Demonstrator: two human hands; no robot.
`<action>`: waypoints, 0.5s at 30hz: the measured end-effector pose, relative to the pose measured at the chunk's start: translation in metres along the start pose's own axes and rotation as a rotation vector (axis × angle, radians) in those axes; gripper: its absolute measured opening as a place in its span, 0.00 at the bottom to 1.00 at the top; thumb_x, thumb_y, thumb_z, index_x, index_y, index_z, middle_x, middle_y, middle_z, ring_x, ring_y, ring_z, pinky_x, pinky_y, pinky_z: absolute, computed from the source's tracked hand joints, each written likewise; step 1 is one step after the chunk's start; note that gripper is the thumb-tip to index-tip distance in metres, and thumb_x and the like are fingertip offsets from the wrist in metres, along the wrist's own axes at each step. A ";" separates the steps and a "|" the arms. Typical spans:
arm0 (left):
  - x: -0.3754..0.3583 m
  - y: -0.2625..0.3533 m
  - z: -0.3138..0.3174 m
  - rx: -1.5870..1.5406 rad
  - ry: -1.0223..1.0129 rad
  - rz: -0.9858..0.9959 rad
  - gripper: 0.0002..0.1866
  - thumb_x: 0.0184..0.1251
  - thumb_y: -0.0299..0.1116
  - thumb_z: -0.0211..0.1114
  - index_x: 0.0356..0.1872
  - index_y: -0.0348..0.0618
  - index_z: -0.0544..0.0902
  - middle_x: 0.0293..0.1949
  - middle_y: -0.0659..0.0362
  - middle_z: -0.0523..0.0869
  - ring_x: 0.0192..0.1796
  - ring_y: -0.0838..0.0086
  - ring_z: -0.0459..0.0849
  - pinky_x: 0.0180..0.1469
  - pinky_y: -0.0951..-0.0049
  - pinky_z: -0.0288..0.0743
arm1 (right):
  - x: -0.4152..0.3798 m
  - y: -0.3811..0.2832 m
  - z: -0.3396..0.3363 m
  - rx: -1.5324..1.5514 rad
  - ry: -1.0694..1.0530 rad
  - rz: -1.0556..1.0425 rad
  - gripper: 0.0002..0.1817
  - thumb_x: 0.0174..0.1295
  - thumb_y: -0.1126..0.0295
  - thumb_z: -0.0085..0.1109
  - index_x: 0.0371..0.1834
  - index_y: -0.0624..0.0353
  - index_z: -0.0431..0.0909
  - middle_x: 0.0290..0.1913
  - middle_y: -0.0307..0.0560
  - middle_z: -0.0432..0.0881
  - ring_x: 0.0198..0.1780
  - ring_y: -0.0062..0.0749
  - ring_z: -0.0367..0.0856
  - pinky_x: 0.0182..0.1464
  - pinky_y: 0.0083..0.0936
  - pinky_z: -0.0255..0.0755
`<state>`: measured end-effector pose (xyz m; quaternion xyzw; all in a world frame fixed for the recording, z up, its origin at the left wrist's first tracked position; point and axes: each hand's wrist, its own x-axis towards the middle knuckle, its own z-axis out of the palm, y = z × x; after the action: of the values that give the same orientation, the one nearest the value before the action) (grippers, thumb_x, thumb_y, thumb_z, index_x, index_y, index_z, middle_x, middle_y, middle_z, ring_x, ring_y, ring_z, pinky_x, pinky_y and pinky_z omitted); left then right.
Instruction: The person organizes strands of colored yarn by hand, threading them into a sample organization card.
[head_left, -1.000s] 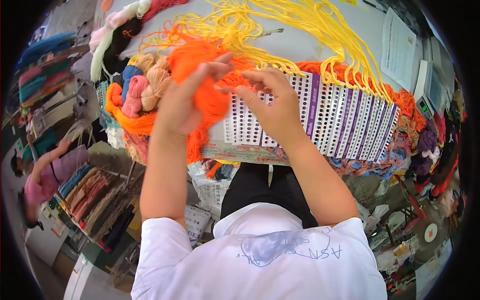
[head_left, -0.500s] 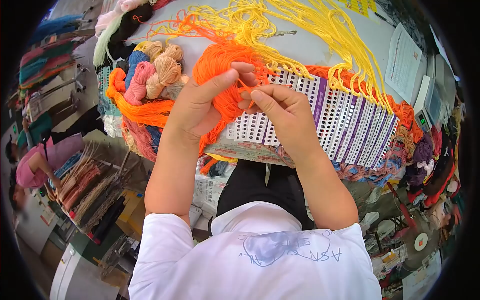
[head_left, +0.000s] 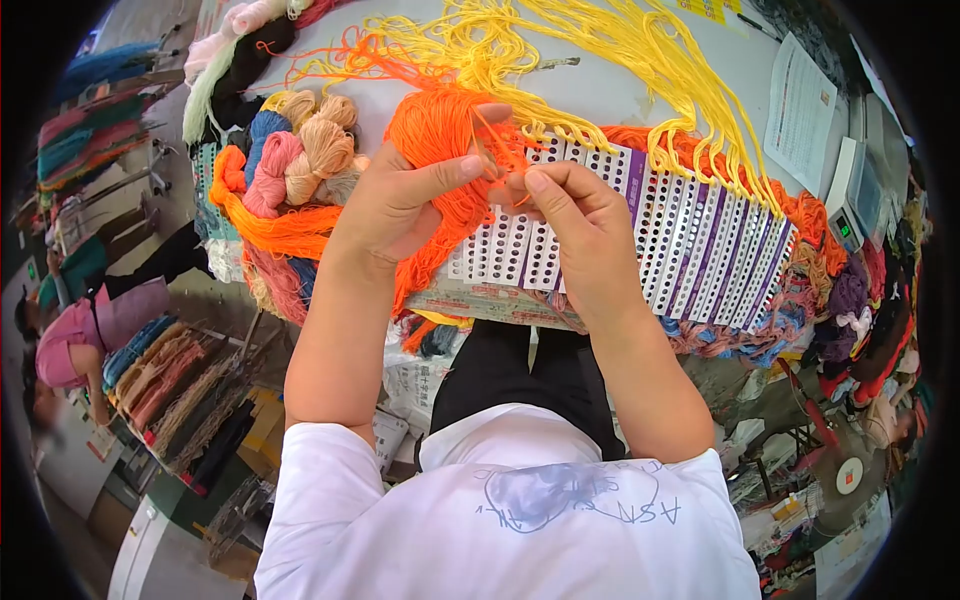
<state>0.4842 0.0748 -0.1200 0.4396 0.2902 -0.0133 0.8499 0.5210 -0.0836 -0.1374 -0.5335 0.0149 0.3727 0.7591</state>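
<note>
A thick skein of orange thread (head_left: 440,125) hangs through my left hand (head_left: 405,205), its fingers curled behind the strands and its thumb in front. A few orange strands loop over that hand's fingertips. My right hand (head_left: 575,205) pinches thin orange strands between thumb and forefinger, close to the left fingertips. Beneath the hands lies a row of white and purple punched cards (head_left: 590,235). Yellow thread (head_left: 700,130) is looped through the far ends of several cards; the tips of my left fingers are partly hidden by thread.
Balled skeins in peach, pink and blue (head_left: 320,145) lie left of my hands. A printed sheet (head_left: 800,115) and a small device with a green display (head_left: 848,205) sit at the right. Further left, a person in pink (head_left: 110,325) stands by a rack of yarn (head_left: 180,380).
My right hand has moved slightly right with the pinched strands. The left fingers have shifted up, and the strands now stretch across them. The person in pink has moved an arm.
</note>
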 end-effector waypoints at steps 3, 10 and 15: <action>0.009 0.003 -0.020 -0.093 -0.373 -0.117 0.28 0.55 0.31 0.65 0.57 0.28 0.72 0.26 0.65 0.77 0.28 0.82 0.76 0.42 0.75 0.75 | 0.001 0.002 -0.014 0.002 0.061 -0.052 0.11 0.68 0.68 0.50 0.38 0.64 0.79 0.36 0.43 0.83 0.40 0.22 0.78 0.50 0.25 0.71; -0.016 0.085 -0.232 -0.141 -0.268 0.231 0.17 0.67 0.33 0.52 0.52 0.36 0.75 0.16 0.65 0.71 0.11 0.87 0.59 0.10 0.85 0.56 | -0.088 -0.116 -0.259 0.704 0.188 -0.044 0.10 0.71 0.71 0.43 0.31 0.59 0.70 0.19 0.31 0.59 0.18 0.16 0.56 0.22 0.12 0.56; -0.061 0.196 -0.285 -0.669 -0.164 0.300 0.16 0.72 0.27 0.46 0.53 0.24 0.72 0.21 0.63 0.64 0.18 0.85 0.62 0.16 0.87 0.60 | -0.306 -0.197 -0.524 0.393 0.864 -0.288 0.12 0.72 0.71 0.37 0.46 0.68 0.70 0.15 0.30 0.51 0.14 0.16 0.48 0.17 0.18 0.45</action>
<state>0.3508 0.3962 -0.0711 0.1729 0.1417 0.1717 0.9595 0.6107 -0.7122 -0.0769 -0.4825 0.3241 -0.0012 0.8137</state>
